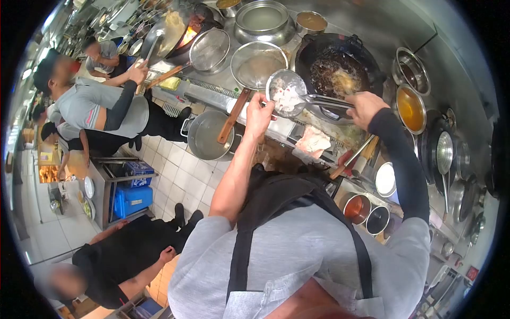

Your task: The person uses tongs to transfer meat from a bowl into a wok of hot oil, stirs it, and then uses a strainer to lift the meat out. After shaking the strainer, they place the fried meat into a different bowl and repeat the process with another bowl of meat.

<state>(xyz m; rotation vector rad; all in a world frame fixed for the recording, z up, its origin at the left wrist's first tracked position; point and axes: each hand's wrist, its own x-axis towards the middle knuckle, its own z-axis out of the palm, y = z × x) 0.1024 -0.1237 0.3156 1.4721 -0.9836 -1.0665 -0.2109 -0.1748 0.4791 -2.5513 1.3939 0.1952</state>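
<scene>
My left hand (pixel 258 110) holds up a small steel bowl (pixel 285 91) with pale food in it, just left of the black wok (pixel 340 69). My right hand (pixel 363 106) grips steel tongs (pixel 325 100) whose tips reach into the bowl. The wok holds dark oil and some browned bits. Both my arms stretch forward over the stove edge, the right one in a black sleeve.
A wire strainer (pixel 258 63) and a steel pot (pixel 264 21) sit behind the bowl. A pot with a wooden-handled ladle (pixel 208 135) stands to the left. Sauce containers (pixel 410 108) line the right. Another person (pixel 101 103) cooks at a flaming wok (pixel 175 32); someone else crouches at lower left.
</scene>
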